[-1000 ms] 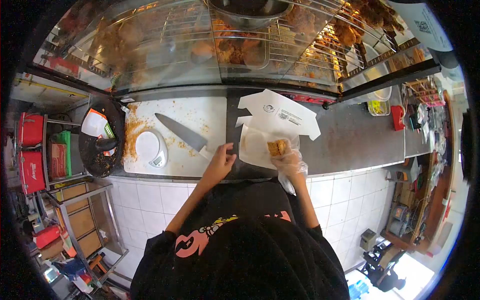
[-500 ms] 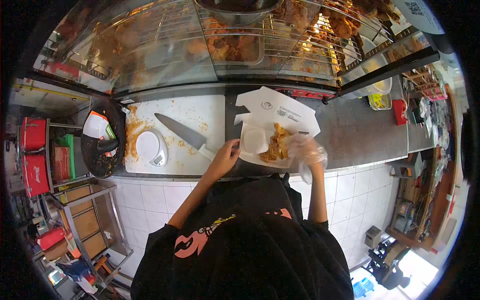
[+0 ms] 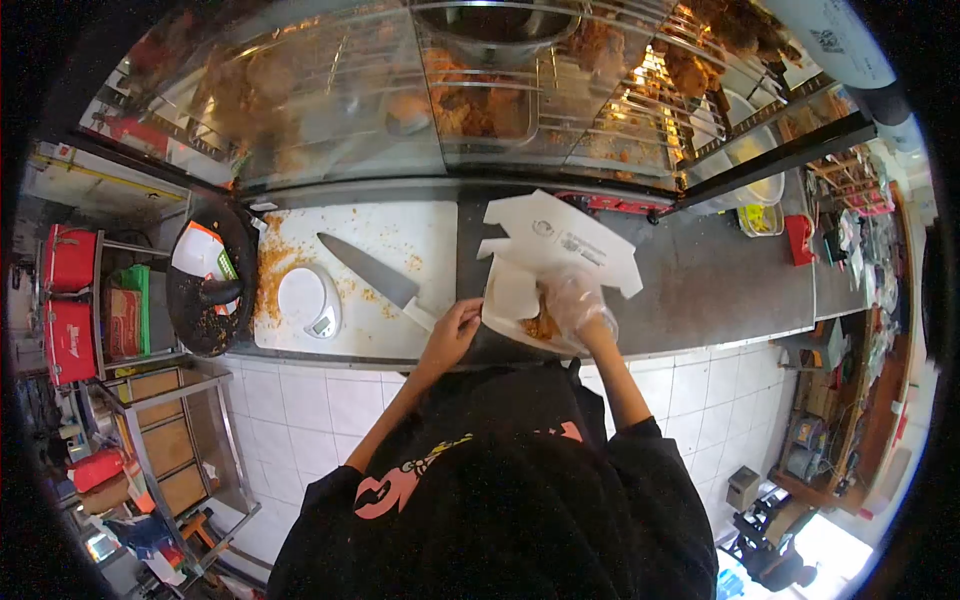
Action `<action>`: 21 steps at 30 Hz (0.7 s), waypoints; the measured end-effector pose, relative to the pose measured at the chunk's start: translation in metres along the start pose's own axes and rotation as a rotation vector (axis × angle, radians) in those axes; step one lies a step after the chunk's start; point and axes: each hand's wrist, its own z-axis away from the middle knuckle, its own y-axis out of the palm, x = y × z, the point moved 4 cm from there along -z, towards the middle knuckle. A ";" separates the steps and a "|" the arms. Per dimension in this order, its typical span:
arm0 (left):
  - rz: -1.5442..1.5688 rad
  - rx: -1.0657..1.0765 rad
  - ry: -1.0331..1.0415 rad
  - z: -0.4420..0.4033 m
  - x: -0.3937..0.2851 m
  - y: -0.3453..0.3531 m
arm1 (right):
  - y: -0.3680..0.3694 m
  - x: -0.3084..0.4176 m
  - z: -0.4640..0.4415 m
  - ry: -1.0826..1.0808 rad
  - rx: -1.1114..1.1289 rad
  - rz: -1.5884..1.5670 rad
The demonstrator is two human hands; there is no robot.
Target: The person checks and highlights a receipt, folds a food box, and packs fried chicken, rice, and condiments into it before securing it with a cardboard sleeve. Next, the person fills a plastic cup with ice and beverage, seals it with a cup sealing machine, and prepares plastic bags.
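Bent over the browned food (image 3: 540,326) in the open white box (image 3: 500,322), the fingers of the right hand (image 3: 577,300), in a clear plastic glove, hide their own tips; the left hand (image 3: 452,335) is bare, with its fingers curled at the box's left edge; from the head view I cannot fairly tell whether either hand is pinching anything or merely rests close; the food lies in the near part of the box, partly covered by the glove, to the right of a pale square form (image 3: 515,290); the printed lid (image 3: 560,238) is folded back, away from the person, on the dark counter (image 3: 710,290); left of the box, a white board (image 3: 400,228) holds a large knife (image 3: 368,272), its handle pointing towards the left hand; a white scale (image 3: 302,297) sits on the same board, with orange-brown crumbs (image 3: 272,262) scattered around it; farther left is a dark round dish (image 3: 203,332); behind the counter's work area stands a glass cabinet (image 3: 320,130) with browned pieces on wire racks.
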 end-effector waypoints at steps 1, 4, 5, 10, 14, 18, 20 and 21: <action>-0.009 0.010 -0.009 0.000 -0.003 0.000 | -0.002 0.001 -0.015 0.083 0.328 -0.077; -0.044 0.012 0.022 0.000 -0.009 -0.002 | -0.027 -0.002 -0.038 0.197 0.267 -0.262; -0.053 -0.013 -0.001 0.001 -0.009 -0.003 | -0.052 -0.010 -0.059 0.270 0.121 -0.364; -0.099 -0.040 -0.072 0.004 -0.017 -0.003 | -0.150 -0.032 -0.164 0.552 -0.273 -0.688; -0.100 -0.100 -0.053 0.007 -0.009 -0.010 | -0.137 -0.040 -0.180 0.552 -0.512 -0.455; -0.013 -0.145 -0.085 0.009 -0.001 -0.017 | -0.127 -0.037 -0.185 0.513 -0.597 -0.568; 0.024 -0.149 -0.094 0.006 -0.002 -0.019 | -0.124 -0.037 -0.185 0.484 -0.718 -0.707; 0.023 -0.146 -0.093 0.005 -0.002 -0.020 | -0.123 -0.037 -0.185 0.473 -0.760 -0.751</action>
